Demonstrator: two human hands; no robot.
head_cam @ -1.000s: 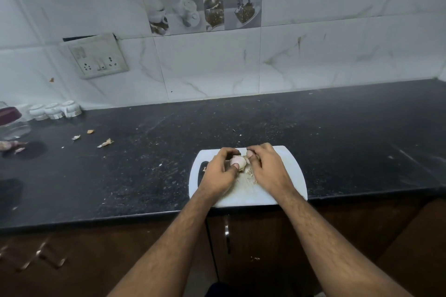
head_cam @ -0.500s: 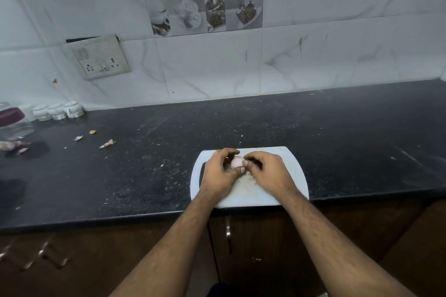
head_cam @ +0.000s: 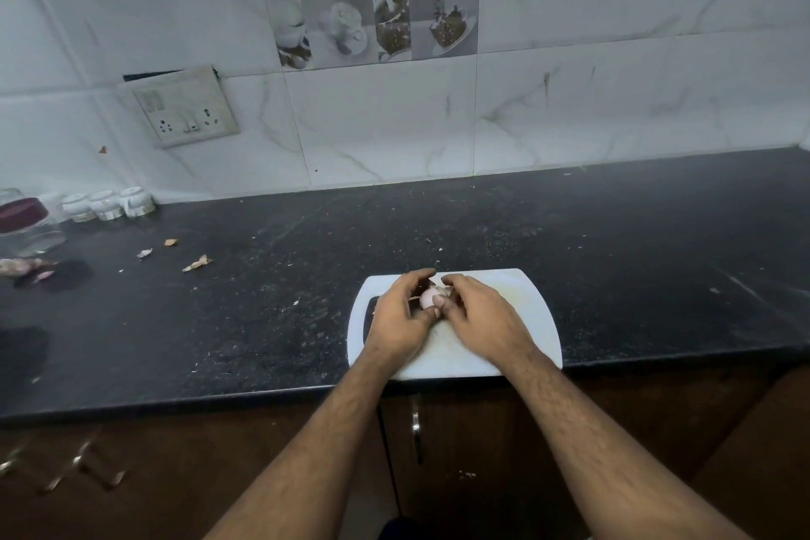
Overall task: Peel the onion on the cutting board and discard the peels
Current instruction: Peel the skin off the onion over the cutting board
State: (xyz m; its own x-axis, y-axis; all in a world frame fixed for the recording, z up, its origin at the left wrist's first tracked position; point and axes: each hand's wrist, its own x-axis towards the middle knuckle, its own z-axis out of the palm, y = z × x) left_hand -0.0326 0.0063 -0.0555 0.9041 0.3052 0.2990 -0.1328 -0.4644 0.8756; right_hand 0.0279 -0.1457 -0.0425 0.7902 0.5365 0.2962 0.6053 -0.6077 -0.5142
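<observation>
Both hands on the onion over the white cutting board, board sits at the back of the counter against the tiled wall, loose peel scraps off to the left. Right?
Not quite. In the head view the white cutting board sits at the front edge of the counter, not against the tiled wall. The rest holds: left hand and right hand are both on the onion, with loose peel scraps off to the left.

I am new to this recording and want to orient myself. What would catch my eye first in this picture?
First, the two hands meeting over the white board at the near counter edge: the left hand and right hand both hold a small pale onion between them. Next, the dark counter against the pale marble wall, with loose peels lying far to the left.
</observation>
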